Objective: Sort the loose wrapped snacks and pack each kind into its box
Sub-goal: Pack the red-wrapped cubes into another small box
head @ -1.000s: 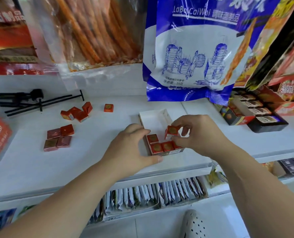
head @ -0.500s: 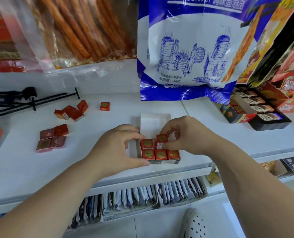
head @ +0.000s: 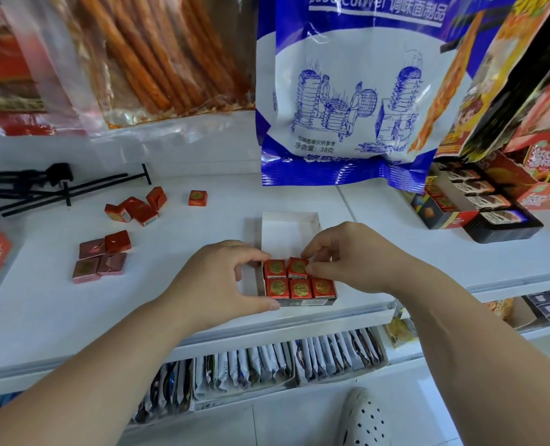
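Note:
A small white open box (head: 291,231) lies on the white shelf (head: 183,252) near its front edge. Several red wrapped cubes with gold seals fill its near end in two rows. My right hand (head: 351,255) pinches the middle cube of the far row (head: 297,267) between thumb and fingers, pressing it beside its neighbour (head: 275,268). My left hand (head: 222,281) grips the box's left side and near corner. Loose red cubes (head: 137,209) lie at the back left, a single one (head: 197,198) apart from them, and several darker maroon squares (head: 101,260) closer.
A black folded tripod (head: 42,185) lies at the far left. Big hanging snack bags (head: 347,91) overhang the shelf's back. Dark display boxes of snacks (head: 479,204) stand at right. A lower shelf holds trays of sachets (head: 267,362). A white shoe (head: 363,416) shows on the floor.
My right hand has lowered the red cube from above the box down into the far row beside the other cube. My left hand slid along the box's left side.

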